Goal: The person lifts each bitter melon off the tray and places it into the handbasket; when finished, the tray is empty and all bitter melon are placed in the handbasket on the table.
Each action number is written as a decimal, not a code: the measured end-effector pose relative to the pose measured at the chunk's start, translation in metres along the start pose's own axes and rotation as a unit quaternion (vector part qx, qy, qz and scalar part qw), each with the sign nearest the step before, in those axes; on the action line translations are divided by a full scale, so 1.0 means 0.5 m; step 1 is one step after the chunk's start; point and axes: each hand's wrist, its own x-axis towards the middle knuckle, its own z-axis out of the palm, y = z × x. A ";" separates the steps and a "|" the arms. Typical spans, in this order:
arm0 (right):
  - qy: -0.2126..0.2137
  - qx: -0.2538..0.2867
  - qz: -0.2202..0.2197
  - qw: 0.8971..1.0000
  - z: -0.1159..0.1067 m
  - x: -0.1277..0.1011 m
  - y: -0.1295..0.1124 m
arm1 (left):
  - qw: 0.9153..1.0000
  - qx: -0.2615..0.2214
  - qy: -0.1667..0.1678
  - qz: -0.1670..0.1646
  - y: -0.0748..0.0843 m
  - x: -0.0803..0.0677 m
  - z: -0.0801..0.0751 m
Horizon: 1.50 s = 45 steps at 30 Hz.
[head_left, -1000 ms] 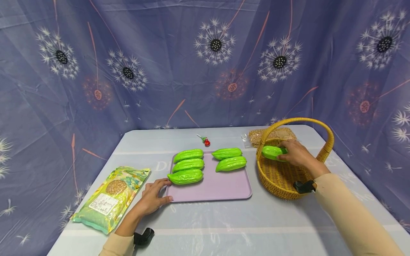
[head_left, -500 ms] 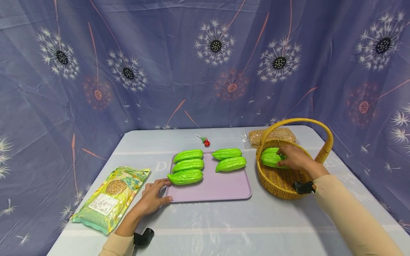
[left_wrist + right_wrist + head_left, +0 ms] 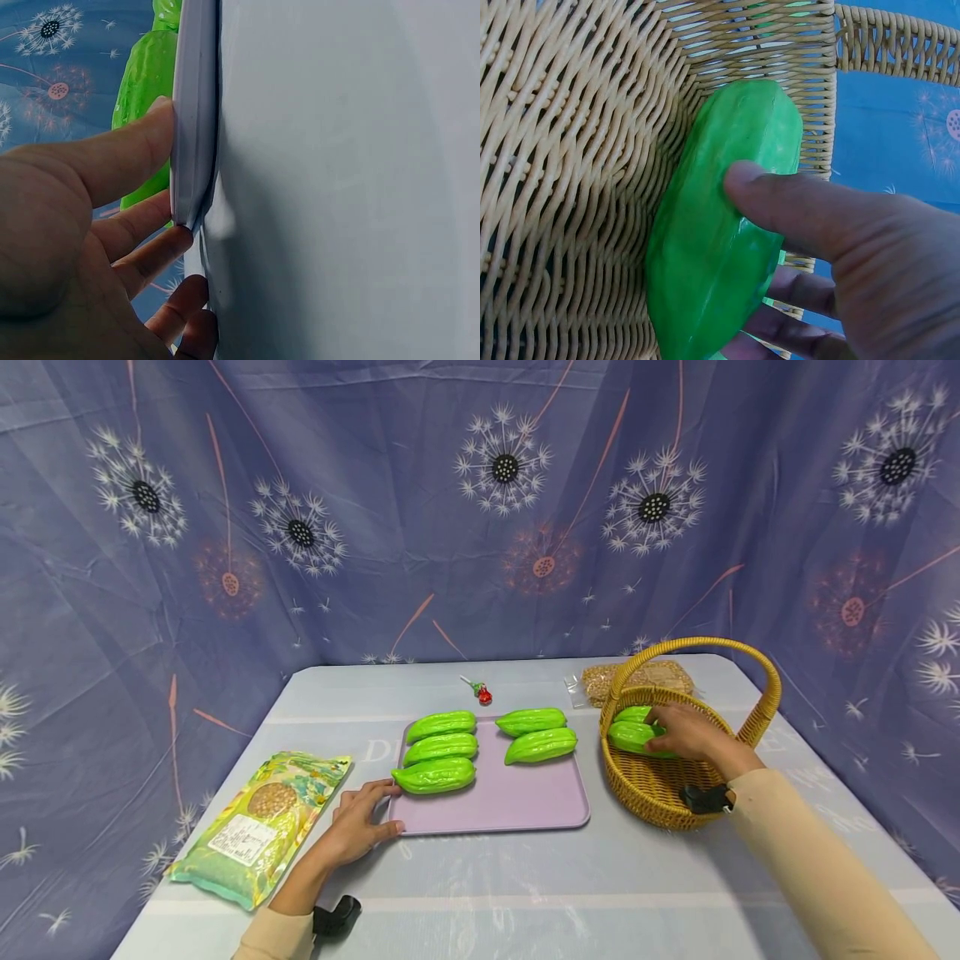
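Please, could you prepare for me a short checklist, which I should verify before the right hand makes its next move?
1. Hold: the right hand has a green vegetable between thumb and fingers, inside the basket: ok.
2. Firmness of this hold: cannot tell from still pictures.
3. Tray contact: the left hand touches the edge of the tray: ok.
4. Free room on the tray: bare surface shows at its near right part: ok.
5. Basket standing upright: ok.
6. Full sight into the basket: the right hand hides part of the inside: not ok.
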 end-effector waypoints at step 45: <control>0.054 0.023 -0.007 0.998 -0.018 -0.020 -0.027 | 1.000 0.001 -0.001 0.001 -0.001 -0.003 0.003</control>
